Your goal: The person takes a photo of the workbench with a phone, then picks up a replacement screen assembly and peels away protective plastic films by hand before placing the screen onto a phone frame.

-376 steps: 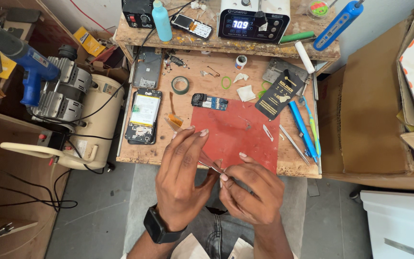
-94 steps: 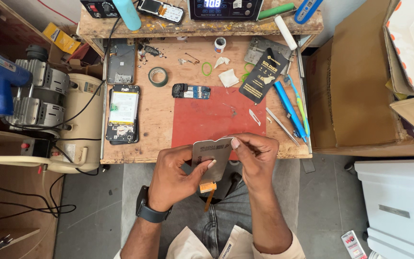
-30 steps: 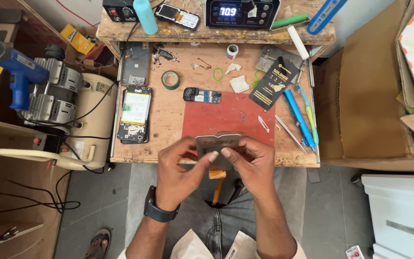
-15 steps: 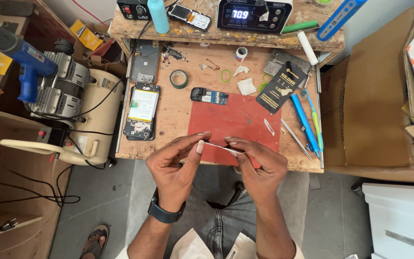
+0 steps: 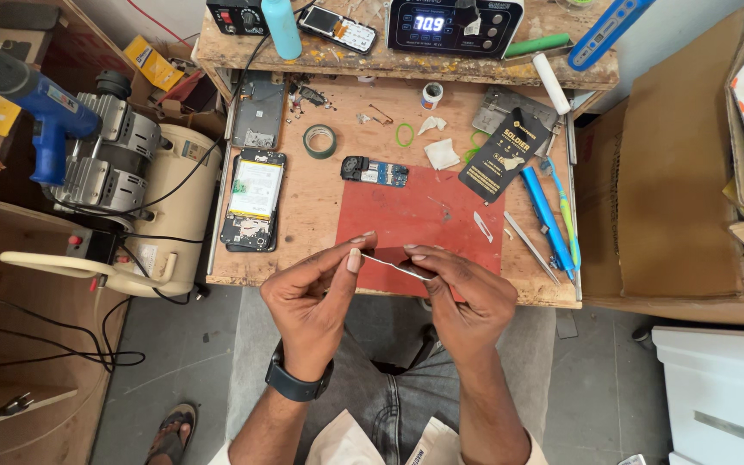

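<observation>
Head view shows my left hand (image 5: 316,297) and my right hand (image 5: 467,297) low in the middle of the frame, just in front of the near edge of the wooden bench (image 5: 303,258). Between them I hold a thin, flat panel (image 5: 395,265) edge-on, so it reads as a pale sliver; my left thumb and forefinger pinch its left end and the fingers of my right hand close on its right end. Whether it is glass or a plastic sheet I cannot tell from this angle. Judging by the bench, the work looks well under way but not finished: an opened phone (image 5: 254,209) lies with its insides exposed at centre left, a back frame (image 5: 257,114) sits above it, and a small circuit board (image 5: 375,170) rests at the upper edge of the red mat (image 5: 441,215), all apart from each other. The panel is not yet on any of them. Right of the mat lie blue tools (image 5: 547,215), and a roll of tape (image 5: 319,140) sits near the frame. Reassembly seems to remain, as I read it.
</observation>
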